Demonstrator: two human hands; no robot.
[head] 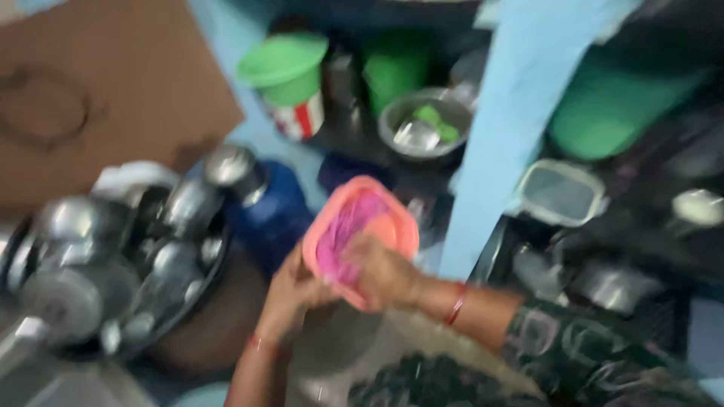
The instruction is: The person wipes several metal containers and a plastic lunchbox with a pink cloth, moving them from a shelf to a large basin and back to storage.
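The picture is blurred by motion. My left hand (290, 298) grips the lower left edge of a pink plastic box (354, 218) and holds it tilted. My right hand (385, 271) lies on the box's lower right part, its fingers pressed into the inside. I cannot tell whether the right hand holds anything small. A red bangle sits on each wrist. Below the hands is a grey metal basin (339, 362).
A round dark tub (192, 301) full of several steel vessels stands at the left, with a blue flask (268, 207) beside it. Behind are a green bucket (290, 71), a steel bowl (422, 124), a light blue pillar (513, 120) and a clear lidded box (562, 192).
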